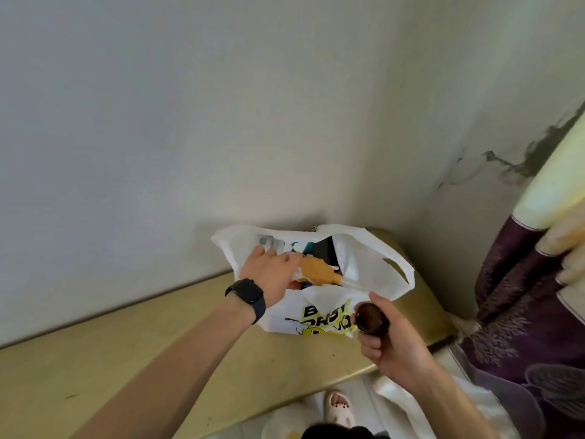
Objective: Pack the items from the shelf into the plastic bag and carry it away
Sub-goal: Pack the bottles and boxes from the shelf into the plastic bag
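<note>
My right hand (pixel 392 340) has its grip curled round a brown jar (pixel 370 318), one end facing me. Just ahead and left, touching, the plastic bag (pixel 357 264) gapes on the shelf (pixel 142 353); my left hand (pixel 272 274), fingers flat, is already inside.

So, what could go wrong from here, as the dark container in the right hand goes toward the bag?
1. The plastic bag looks crowded. An orange item lies across its mouth and the left hand reaches in too, so the dark container in the right hand may catch on the rim or slip out.
2. The bag stands near the end of the shelf. A push could perhaps tip it off.
</note>
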Motion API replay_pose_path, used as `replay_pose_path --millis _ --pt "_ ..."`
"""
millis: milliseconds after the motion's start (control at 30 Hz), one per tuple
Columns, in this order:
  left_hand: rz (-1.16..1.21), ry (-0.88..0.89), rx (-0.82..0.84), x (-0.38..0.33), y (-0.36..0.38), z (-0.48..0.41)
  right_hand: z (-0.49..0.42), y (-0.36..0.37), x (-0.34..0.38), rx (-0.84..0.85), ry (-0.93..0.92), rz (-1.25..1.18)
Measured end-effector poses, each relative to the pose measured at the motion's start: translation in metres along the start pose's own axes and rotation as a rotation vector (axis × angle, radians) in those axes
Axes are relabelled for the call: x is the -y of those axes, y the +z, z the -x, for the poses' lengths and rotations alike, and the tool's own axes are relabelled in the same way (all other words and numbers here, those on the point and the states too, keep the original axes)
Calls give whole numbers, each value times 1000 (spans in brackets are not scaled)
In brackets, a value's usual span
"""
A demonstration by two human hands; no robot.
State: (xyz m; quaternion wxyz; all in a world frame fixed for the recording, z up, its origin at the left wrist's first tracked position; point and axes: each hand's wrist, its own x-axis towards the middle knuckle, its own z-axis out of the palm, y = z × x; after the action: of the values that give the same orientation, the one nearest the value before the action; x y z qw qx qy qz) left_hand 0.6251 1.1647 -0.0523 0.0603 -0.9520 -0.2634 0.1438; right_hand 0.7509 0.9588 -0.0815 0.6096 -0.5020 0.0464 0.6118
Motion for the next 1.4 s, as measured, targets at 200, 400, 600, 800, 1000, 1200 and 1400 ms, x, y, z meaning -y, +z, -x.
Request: replay_pose_path --millis 200,400,600,800,1000,1200,1400 --pt "-87 27 104 20 12 35 -11 0 4 -3 3 129" --pt "-152 6 263 23 8 77 -51 23 10 -8 -78 381" --pt "-136 65 114 14 2 99 -100 64 15 18 -246 965" --pt "-101 49 118 17 3 103 -129 85 -1 93 -214 1537" --pt "-36 39 81 22 8 102 -128 74 0 139 -294 1289" --pt "330 -177 -312 26 42 108 -61 25 5 -392 -826 1401" --pt "1294 -808 -388 14 29 91 -63 -40 34 -741 -470 1483"
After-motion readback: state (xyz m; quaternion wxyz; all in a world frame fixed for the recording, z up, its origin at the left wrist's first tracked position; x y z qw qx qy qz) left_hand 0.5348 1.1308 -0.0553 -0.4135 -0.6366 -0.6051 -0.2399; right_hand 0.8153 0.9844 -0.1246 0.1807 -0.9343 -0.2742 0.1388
